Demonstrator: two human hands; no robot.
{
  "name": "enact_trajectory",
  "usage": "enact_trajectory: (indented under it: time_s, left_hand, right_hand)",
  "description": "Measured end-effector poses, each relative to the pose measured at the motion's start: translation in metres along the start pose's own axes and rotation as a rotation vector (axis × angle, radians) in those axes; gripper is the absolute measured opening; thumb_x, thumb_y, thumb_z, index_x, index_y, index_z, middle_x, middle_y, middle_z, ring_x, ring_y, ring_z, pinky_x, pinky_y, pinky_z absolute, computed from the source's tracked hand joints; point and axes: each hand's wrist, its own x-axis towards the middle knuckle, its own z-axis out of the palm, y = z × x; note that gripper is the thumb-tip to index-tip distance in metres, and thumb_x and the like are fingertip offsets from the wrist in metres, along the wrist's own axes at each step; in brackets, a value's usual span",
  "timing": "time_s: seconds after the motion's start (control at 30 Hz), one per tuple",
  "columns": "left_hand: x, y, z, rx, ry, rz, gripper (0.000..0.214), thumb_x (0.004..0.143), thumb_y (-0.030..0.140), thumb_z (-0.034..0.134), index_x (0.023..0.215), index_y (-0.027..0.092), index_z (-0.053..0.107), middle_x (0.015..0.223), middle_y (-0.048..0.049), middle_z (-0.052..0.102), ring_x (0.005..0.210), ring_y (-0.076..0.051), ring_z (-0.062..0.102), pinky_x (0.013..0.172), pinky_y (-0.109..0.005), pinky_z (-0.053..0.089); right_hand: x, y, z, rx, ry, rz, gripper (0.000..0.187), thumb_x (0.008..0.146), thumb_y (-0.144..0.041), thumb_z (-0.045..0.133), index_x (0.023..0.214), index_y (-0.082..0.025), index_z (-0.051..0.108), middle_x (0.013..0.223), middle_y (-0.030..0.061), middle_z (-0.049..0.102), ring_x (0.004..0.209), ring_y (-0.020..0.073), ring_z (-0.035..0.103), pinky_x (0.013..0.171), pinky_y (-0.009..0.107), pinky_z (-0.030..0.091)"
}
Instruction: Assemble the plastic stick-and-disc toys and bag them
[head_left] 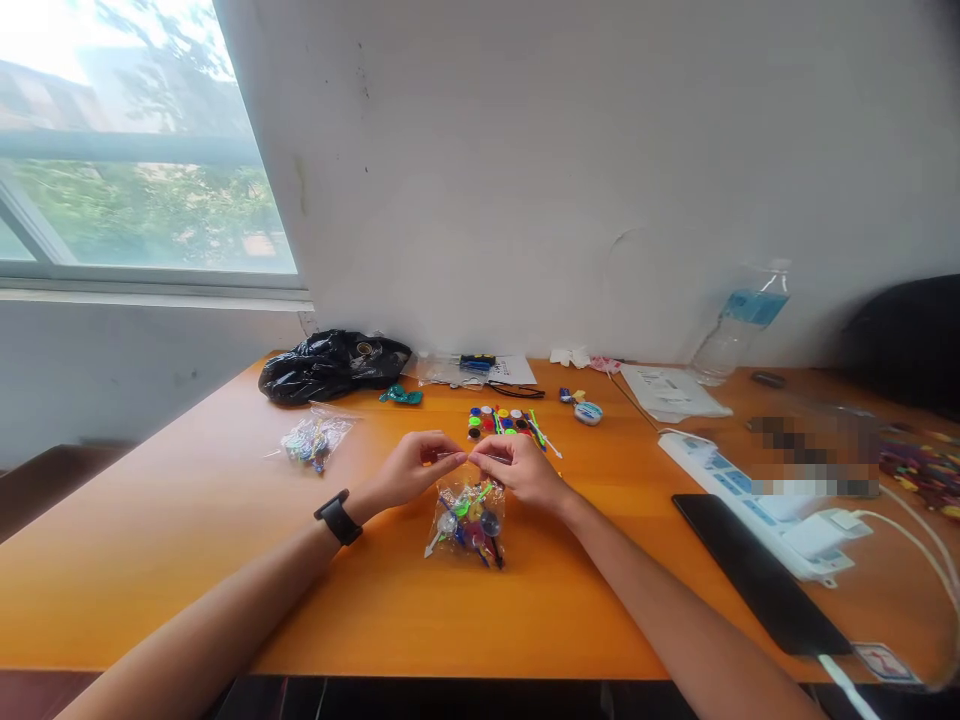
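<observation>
Both my hands pinch the top edge of a clear plastic bag [469, 530] in the middle of the table. Small coloured plastic parts fill it, among them round discs and arrow-shaped sticks. My left hand [412, 468], with a black band on the wrist, grips the bag's rim from the left. From the right, my right hand [523, 470] grips the same rim, its thumb close to the left one. Just behind my hands lie rows of coloured round pieces [501, 420], with green, blue and white sticks at their right. The fingertips partly hide the bag's top.
Another clear bag of small parts [315, 440] lies at left, before a black plastic bag [330, 368]. At right are a white power strip [739, 490], a black phone [757, 570] and charging cables. A water bottle [739, 325] stands against the wall.
</observation>
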Motion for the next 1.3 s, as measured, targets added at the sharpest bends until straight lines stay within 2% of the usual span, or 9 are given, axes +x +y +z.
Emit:
enact_trajectory:
  time_s: [0.17, 0.33, 0.43, 0.57, 0.8, 1.0, 1.07, 1.2, 1.3]
  left_hand:
    - [0.001, 0.006, -0.009, -0.048, -0.069, -0.096, 0.044, 0.088, 0.055, 0.074, 0.077, 0.013, 0.076, 0.069, -0.0049, 0.070, 0.060, -0.012, 0.055, 0.055, -0.023, 0.041]
    - [0.003, 0.021, -0.025, -0.064, -0.042, -0.156, 0.042, 0.080, 0.055, 0.080, 0.069, 0.015, 0.079, 0.064, -0.0067, 0.072, 0.057, -0.015, 0.059, 0.055, -0.024, 0.047]
    - [0.003, 0.026, -0.029, -0.065, -0.016, -0.167, 0.036, 0.079, 0.052, 0.082, 0.070, 0.017, 0.081, 0.069, -0.0080, 0.076, 0.061, -0.017, 0.062, 0.059, -0.026, 0.051]
    - [0.002, 0.023, -0.027, -0.119, 0.033, -0.202, 0.025, 0.079, 0.041, 0.082, 0.086, 0.018, 0.086, 0.078, -0.0091, 0.080, 0.075, -0.022, 0.069, 0.075, -0.031, 0.057]
    - [-0.001, 0.027, -0.022, -0.204, 0.101, -0.252, 0.019, 0.081, 0.033, 0.077, 0.092, 0.020, 0.087, 0.093, -0.0104, 0.082, 0.090, -0.027, 0.073, 0.083, -0.035, 0.059]
    - [-0.002, 0.033, -0.019, -0.102, 0.096, -0.229, 0.026, 0.082, 0.039, 0.078, 0.068, 0.017, 0.081, 0.075, -0.0080, 0.078, 0.075, -0.021, 0.068, 0.075, -0.031, 0.056]
    - [-0.002, 0.029, -0.017, -0.089, 0.107, -0.231, 0.025, 0.081, 0.041, 0.082, 0.076, 0.016, 0.083, 0.077, -0.0080, 0.078, 0.074, -0.021, 0.068, 0.073, -0.030, 0.056]
    - [-0.001, 0.010, -0.011, -0.165, 0.132, -0.193, 0.032, 0.077, 0.039, 0.087, 0.099, 0.015, 0.084, 0.101, -0.0119, 0.081, 0.089, -0.024, 0.073, 0.081, -0.032, 0.058]
    - [0.000, -0.003, -0.006, -0.148, 0.092, -0.072, 0.035, 0.082, 0.041, 0.084, 0.105, 0.015, 0.083, 0.104, -0.0126, 0.081, 0.091, -0.024, 0.073, 0.082, -0.033, 0.058]
  right_hand:
    - [0.000, 0.008, -0.015, 0.058, -0.056, 0.054, 0.044, 0.084, -0.059, 0.076, 0.086, -0.015, 0.076, 0.065, 0.0018, 0.067, 0.054, 0.0131, 0.060, 0.050, 0.024, 0.048]
    - [0.004, 0.016, -0.025, 0.137, -0.038, 0.062, 0.046, 0.080, -0.059, 0.080, 0.085, -0.014, 0.074, 0.065, 0.0035, 0.071, 0.054, 0.0148, 0.067, 0.051, 0.025, 0.052]
    - [0.005, 0.016, -0.026, 0.193, -0.045, 0.057, 0.046, 0.078, -0.057, 0.083, 0.091, -0.013, 0.077, 0.068, 0.0048, 0.073, 0.055, 0.0147, 0.067, 0.053, 0.026, 0.054]
    - [0.003, 0.013, -0.031, 0.273, -0.036, 0.047, 0.044, 0.077, -0.047, 0.086, 0.105, -0.014, 0.082, 0.069, 0.0056, 0.076, 0.058, 0.0148, 0.068, 0.055, 0.026, 0.056]
    - [0.001, 0.012, -0.035, 0.304, 0.031, 0.012, 0.032, 0.076, -0.038, 0.083, 0.100, -0.016, 0.085, 0.067, 0.0063, 0.075, 0.059, 0.0150, 0.067, 0.056, 0.028, 0.055]
    - [-0.003, 0.005, -0.029, 0.060, 0.085, -0.085, 0.021, 0.081, -0.030, 0.071, 0.089, -0.016, 0.084, 0.071, 0.0055, 0.073, 0.060, 0.0157, 0.064, 0.057, 0.029, 0.050]
    - [-0.006, -0.001, -0.028, -0.120, 0.089, -0.149, 0.022, 0.085, -0.028, 0.066, 0.096, -0.018, 0.083, 0.072, 0.0040, 0.071, 0.062, 0.0157, 0.062, 0.059, 0.029, 0.049]
    - [-0.010, -0.010, -0.021, -0.369, 0.129, -0.177, 0.038, 0.095, -0.038, 0.063, 0.128, -0.022, 0.071, 0.076, 0.0010, 0.070, 0.059, 0.0148, 0.057, 0.060, 0.028, 0.044]
    - [-0.009, -0.012, -0.009, -0.427, 0.132, -0.151, 0.035, 0.097, -0.050, 0.063, 0.116, -0.023, 0.074, 0.087, 0.0039, 0.073, 0.067, 0.0167, 0.060, 0.064, 0.028, 0.043]
